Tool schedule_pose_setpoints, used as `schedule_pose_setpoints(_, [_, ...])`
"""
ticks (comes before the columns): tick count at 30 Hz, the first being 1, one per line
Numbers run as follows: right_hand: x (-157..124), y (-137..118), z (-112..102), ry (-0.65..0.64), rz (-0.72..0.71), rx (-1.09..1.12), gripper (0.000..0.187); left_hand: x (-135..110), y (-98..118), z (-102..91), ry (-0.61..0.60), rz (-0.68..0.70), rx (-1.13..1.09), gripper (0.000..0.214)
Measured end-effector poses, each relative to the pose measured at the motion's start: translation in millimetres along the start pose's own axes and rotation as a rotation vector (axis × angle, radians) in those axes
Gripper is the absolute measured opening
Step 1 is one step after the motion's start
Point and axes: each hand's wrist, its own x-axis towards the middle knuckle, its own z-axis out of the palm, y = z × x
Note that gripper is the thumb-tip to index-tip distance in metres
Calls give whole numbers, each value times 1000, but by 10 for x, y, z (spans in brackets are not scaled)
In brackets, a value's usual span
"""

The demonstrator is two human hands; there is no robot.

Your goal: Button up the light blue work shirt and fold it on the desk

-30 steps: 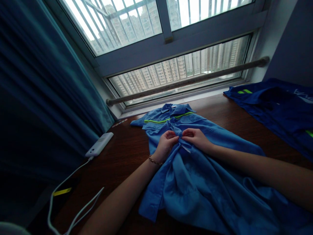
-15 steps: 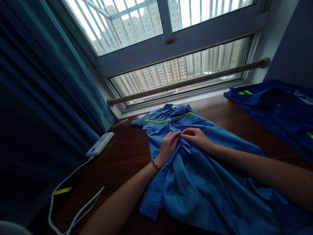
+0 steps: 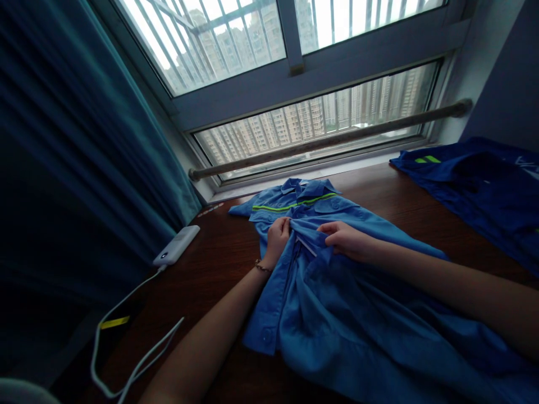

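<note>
A light blue work shirt (image 3: pixel 320 314) with a yellow-green stripe across the chest lies on the dark wooden table, its collar toward the window. My left hand (image 3: pixel 278 235), with a bracelet at the wrist, is closed on the shirt's front edge just below the stripe. To its right, my right hand (image 3: pixel 343 238) pinches the other front edge. Between the hands the cloth is drawn taut and slightly lifted, and a thin white strip shows at the opening. The button band with a button runs down to the lower left hem.
A darker blue garment (image 3: pixel 467 185) lies at the right of the table (image 3: pixel 214 269). On the left are a white power bank (image 3: pixel 177 246) with a white cable (image 3: pixel 141 367) and a blue curtain (image 3: pixel 126 140). A rail (image 3: pixel 324 143) crosses the window behind.
My hands were together at the shirt's front and are now apart. The left has moved left and slightly up, the right a little right, spreading the cloth between them.
</note>
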Motion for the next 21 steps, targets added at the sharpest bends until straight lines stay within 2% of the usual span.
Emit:
schedule_pose_setpoints(5, [22, -5, -59, -12, -9, 59, 28, 29, 57, -36, -47, -47, -100, 21])
schedule_pose_setpoints(8, [22, -26, -77, -29, -20, 33, 25, 78, 259, -198, -61, -101, -31, 18])
schedule_pose_setpoints(10, [15, -44, -77, -68, -27, 16, 23, 100, 466, -374, -75, -67, 65, 20])
schedule_pose_setpoints(11, [10, -52, -76, -93, -25, 7, 23, 103, 577, -473, -127, -21, 106, 18])
schedule_pose_setpoints(12, [4, -59, -76, -119, -17, -3, 23, 98, 685, -572, -234, 25, 147, 15])
schedule_pose_setpoints(15, [-9, -71, -81, -192, 25, -39, 23, 43, 919, -809, -751, 50, 266, 16])
schedule_pose_setpoints(17, [-17, -75, -86, -226, 41, -49, 24, -13, 971, -872, -986, 28, 359, 17])
schedule_pose_setpoints(19, [-28, -82, -87, -245, 44, -33, 26, -66, 958, -852, -1049, 38, 461, 17])
schedule_pose_setpoints(21, [-44, -100, -84, -259, 51, -11, 27, -107, 922, -787, -1041, 61, 557, 16])
